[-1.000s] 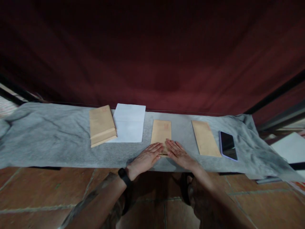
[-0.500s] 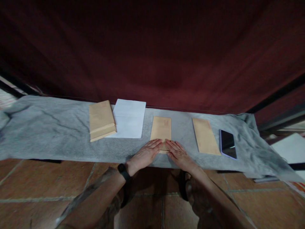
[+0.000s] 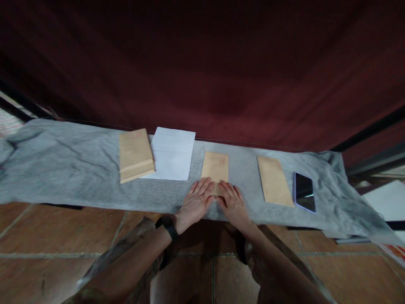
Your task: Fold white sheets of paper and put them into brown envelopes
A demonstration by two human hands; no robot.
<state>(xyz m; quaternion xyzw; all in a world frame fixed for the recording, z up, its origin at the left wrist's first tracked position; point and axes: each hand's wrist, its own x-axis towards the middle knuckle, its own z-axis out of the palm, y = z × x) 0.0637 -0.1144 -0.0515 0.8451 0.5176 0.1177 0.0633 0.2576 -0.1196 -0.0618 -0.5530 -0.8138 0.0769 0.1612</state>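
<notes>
A brown paper envelope [image 3: 215,164] lies on the grey cloth in front of me, its near end partly under my fingers. My left hand [image 3: 198,198] rests flat on its lower left part, fingers stretched out. My right hand [image 3: 232,200] lies flat on the lower right part, fingers also extended. Both hands are open and press on the paper without gripping it. A small strip of the envelope's near end shows between them; the rest of that end is hidden.
White paper sheets [image 3: 174,154] lie to the left, partly under a stack of brown envelopes [image 3: 135,150]. On the right are another brown envelope [image 3: 275,181] and a phone [image 3: 304,192]. Grey cloth [image 3: 79,169] covers the long bench, with a dark red curtain [image 3: 202,84] behind.
My hands have turned so the fingers point more away from me, and they have slid slightly outward over the envelope's near end. The view has shifted a little.
</notes>
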